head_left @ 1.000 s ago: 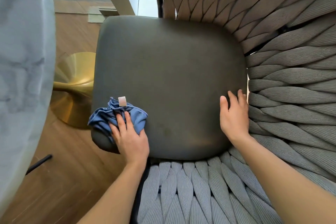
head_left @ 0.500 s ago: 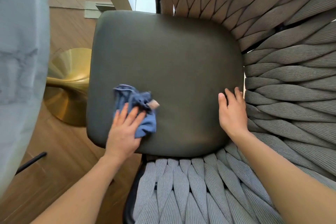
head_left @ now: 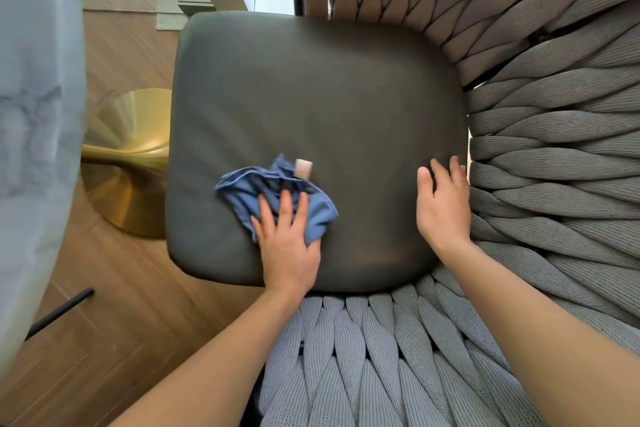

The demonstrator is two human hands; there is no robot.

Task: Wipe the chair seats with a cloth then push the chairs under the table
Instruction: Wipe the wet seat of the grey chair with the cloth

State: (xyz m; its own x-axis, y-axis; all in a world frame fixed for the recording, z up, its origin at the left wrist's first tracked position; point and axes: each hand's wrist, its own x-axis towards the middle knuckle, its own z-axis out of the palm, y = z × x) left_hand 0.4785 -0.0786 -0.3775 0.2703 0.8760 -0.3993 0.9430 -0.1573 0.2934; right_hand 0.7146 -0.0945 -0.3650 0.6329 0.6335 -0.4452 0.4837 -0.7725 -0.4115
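Observation:
I look straight down on a dark grey cushioned chair seat (head_left: pixel 311 97). A crumpled blue cloth (head_left: pixel 249 191) with a small beige tag lies on its near left part. My left hand (head_left: pixel 287 246) presses flat on the cloth, fingers spread over it. At the seat's right edge my right hand (head_left: pixel 443 208) rests palm down, fingers together, holding nothing. The chair's woven grey rope back and arm (head_left: pixel 554 166) wrap around the right and near sides.
A pale marble table top (head_left: pixel 31 114) fills the left edge. Its brass pedestal base (head_left: pixel 128 166) stands on the wooden floor (head_left: pixel 121 322) just left of the seat. A thin black leg (head_left: pixel 59 308) crosses the floor at lower left.
My left hand has slid the cloth from the seat's near left corner rightward toward the middle. The right hand has stayed at the right edge.

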